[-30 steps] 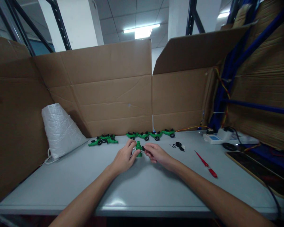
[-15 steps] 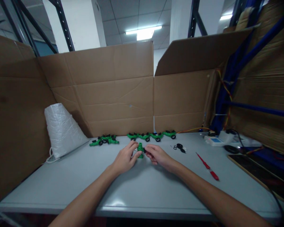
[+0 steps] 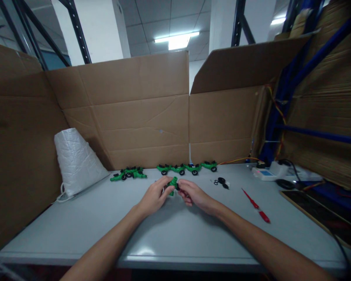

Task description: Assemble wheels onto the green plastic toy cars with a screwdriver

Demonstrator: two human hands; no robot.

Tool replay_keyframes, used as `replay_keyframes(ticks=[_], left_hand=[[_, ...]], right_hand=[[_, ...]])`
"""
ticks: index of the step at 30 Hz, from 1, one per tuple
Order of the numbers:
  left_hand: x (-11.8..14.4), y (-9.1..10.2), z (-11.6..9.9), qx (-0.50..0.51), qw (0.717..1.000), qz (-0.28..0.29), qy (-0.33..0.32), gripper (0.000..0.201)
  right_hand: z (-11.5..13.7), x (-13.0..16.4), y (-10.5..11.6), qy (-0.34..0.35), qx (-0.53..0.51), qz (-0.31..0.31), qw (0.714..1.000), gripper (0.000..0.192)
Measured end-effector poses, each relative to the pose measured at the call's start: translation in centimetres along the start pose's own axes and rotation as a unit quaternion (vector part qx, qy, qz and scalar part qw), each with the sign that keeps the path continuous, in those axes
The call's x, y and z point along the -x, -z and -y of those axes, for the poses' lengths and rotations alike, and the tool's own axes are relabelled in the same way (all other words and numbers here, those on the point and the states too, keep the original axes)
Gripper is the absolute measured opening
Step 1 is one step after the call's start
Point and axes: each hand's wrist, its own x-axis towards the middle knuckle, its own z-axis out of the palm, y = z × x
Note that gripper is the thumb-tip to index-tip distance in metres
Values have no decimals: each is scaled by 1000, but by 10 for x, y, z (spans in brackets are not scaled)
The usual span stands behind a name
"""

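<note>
Between my two hands, above the table, is a green plastic toy vehicle body (image 3: 174, 182), tilted and partly covered by fingers. My left hand (image 3: 155, 196) grips it from the left, thumb on the near side. On the right, the fingers of my right hand (image 3: 194, 196) are pinched around a small dark part (image 3: 178, 187) at the body's side; its exact shape is hidden. Behind the hands stand several green toy vehicles with black wheels (image 3: 179, 170), in a row. A second cluster of green toy vehicles (image 3: 130, 173) lies to the left.
Small black parts (image 3: 222, 182) lie right of my hands, and a red screwdriver (image 3: 256, 206) is farther right. A white padded bag (image 3: 76, 164) leans at the left. Power strips (image 3: 266, 173) and a dark flat panel (image 3: 318, 216) occupy the right side. Cardboard walls (image 3: 140, 117) enclose the table (image 3: 193, 242).
The green toy body has turned from upright to tilted, its top leaning right. Both hands stay almost in place, still on it.
</note>
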Motion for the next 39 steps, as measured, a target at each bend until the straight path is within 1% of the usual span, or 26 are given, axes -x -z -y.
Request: replay_keyframes(ticks=[5,8,11,15,19,23,27,31,33,39], left_hand=[[-2,1,0,11,1000,-17,0,33],[-2,-2,4,29,998,-42,22,35],[-1,-6,9,49,996,-58,39,38],[-2,-8,11,72,994,-67,45,39],[-3,-7,9,99,992,-64,51,39],[-4,-7,10,125,988,-56,72,41],[-4,-7,13,157,983,-32,88,42],[-4,-7,12,158,983,-33,83,43],[-4,-8,11,163,983,-29,84,43],[-4,-12,8,232,964,0,128,50]], right_hand=[[-1,1,-6,22,3,-11,1000,51],[-1,2,-12,46,15,-32,998,50],[-2,3,-15,72,34,-39,996,48],[-6,3,-11,110,79,-34,990,51],[-12,1,-6,139,107,-29,984,54],[-14,2,-4,159,142,-27,977,50],[-11,6,-4,181,192,-35,964,44],[-4,10,-5,188,245,-49,950,39],[-3,12,-4,203,283,-60,935,36],[-3,14,0,232,380,-77,892,25]])
